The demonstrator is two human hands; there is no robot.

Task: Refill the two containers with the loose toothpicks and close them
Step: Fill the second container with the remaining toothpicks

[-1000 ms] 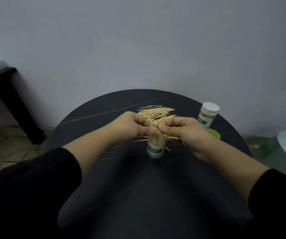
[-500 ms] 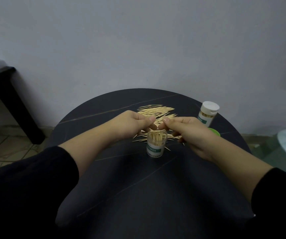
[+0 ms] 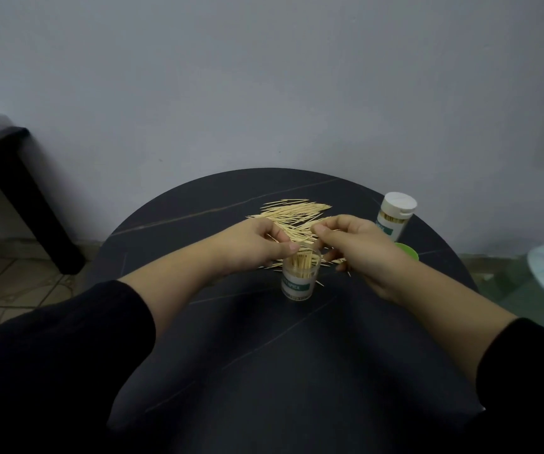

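On the left of the dark round worktop [image 3: 264, 339] I see the left hand [image 3: 257, 244] with its fingers curled toward the thumb. A few pale sticks show inside that curl, so I judge that it pinches some of the loose toothpicks [image 3: 293, 214]. Just right of its thumb and a little nearer to me stands the open container [image 3: 300, 276], upright with its mouth up. It is a clear tube with a green label, about half full of sticks standing on end. The pile lies flat on the worktop behind this container, on the far side of both hands, and most sticks there have their long axis running left to right with a small slant. For the drop, a bundle must therefore be turned from lying to upright. The left thumb is the nearer one to the rim. The right hand [image 3: 355, 247] is close beside the left, apart from it, with its fingertips bent down onto the pile; I cannot tell if it holds any stick. Further right lies the green lid [image 3: 406, 252], partly hidden by the right wrist, and beyond it the closed container [image 3: 395, 214] with its white cap on.
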